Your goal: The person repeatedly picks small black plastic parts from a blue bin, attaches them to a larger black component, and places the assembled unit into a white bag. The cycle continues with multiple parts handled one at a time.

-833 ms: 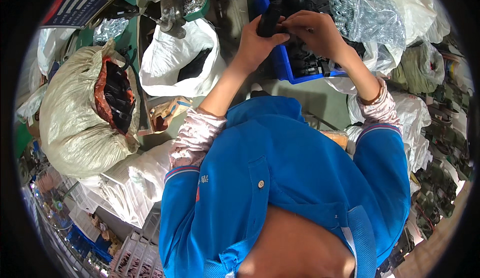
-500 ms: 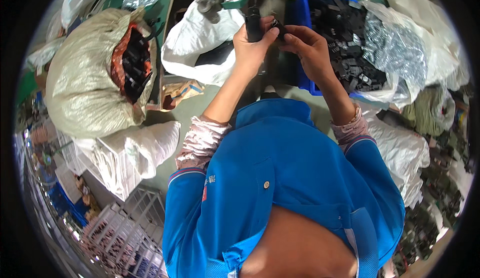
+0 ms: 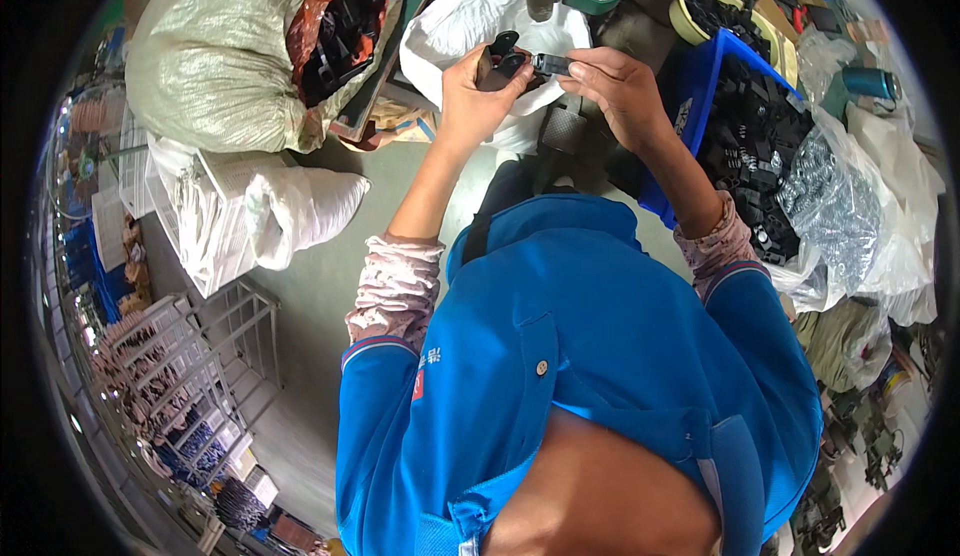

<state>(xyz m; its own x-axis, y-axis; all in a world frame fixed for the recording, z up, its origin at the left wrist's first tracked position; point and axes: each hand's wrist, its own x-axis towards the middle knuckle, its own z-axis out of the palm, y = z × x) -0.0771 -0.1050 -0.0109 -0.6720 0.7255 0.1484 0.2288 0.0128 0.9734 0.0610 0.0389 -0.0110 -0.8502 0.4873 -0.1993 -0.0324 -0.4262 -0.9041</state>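
Black part (image 3: 511, 62) in curled left hand (image 3: 474, 103); right hand (image 3: 624, 96) pinches small dark piece (image 3: 553, 64).

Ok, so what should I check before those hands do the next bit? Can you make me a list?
1. Left hand gripping the black part: ok.
2. Right hand pinching the small dark piece: ok.
3. Small dark piece firmly joined to the black part: cannot tell, too small to see.
4. White sack open at the top: ok.
5. Blue crate with black pieces in it: ok.
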